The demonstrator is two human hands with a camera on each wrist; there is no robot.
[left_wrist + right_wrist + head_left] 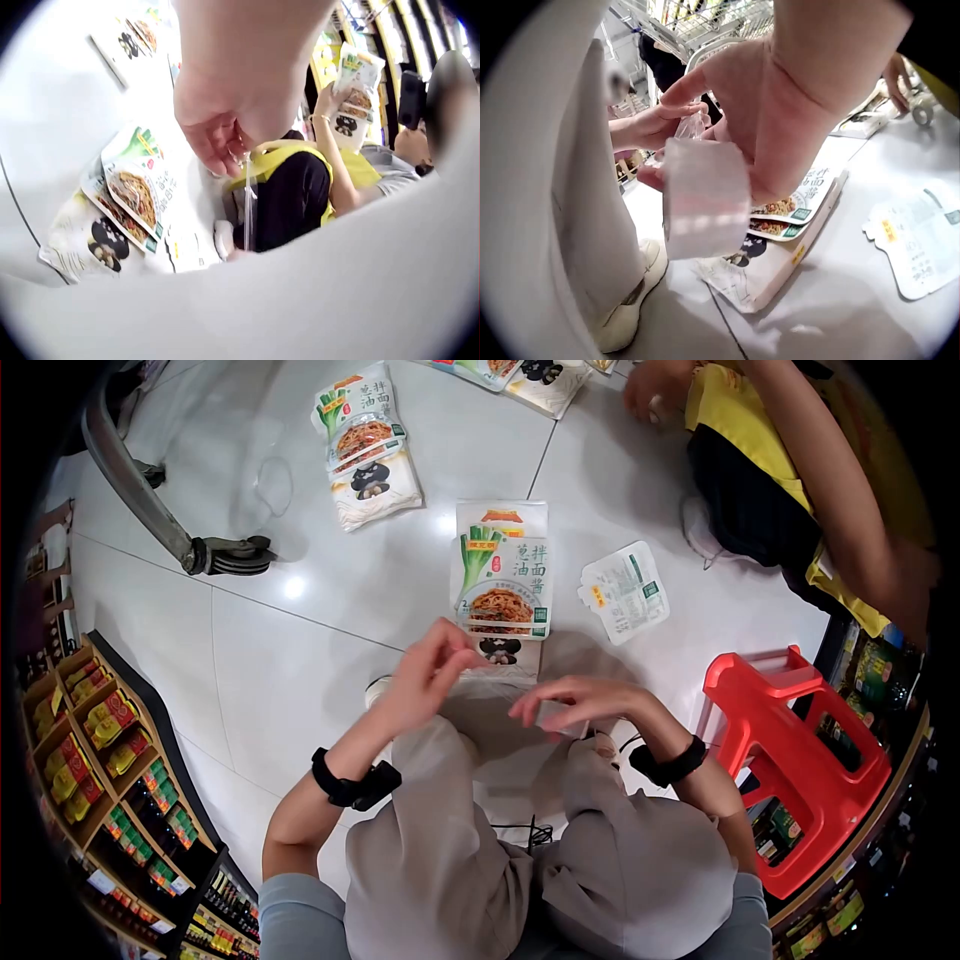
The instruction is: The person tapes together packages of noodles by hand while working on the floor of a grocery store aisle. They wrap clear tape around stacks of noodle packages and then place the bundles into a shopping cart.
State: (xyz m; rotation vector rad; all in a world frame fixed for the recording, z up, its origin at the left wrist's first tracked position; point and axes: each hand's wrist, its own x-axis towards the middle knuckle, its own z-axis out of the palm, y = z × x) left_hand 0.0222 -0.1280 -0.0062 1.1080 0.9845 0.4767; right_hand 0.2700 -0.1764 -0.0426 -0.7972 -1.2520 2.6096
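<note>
My left hand (425, 675) pinches the end of a clear tape strip (250, 214) between thumb and fingers. My right hand (590, 700) holds a roll of clear tape (707, 199), which hangs below the palm in the right wrist view. The strip runs between both hands, over the near end of a noodle pack. That white noodle bag (754, 274) lies on the floor between my feet, with sauce pouches (505, 585) stacked on top. A single sauce pouch (628, 592), back side up, lies to its right.
Another noodle pack with pouches (368, 445) lies farther off at the left, more at the top edge. A red stool (800, 760) stands at right. A person in yellow (750, 450) crouches at the far right. Shelves (120, 760) line the left; a metal cart leg (135, 475) stands beyond.
</note>
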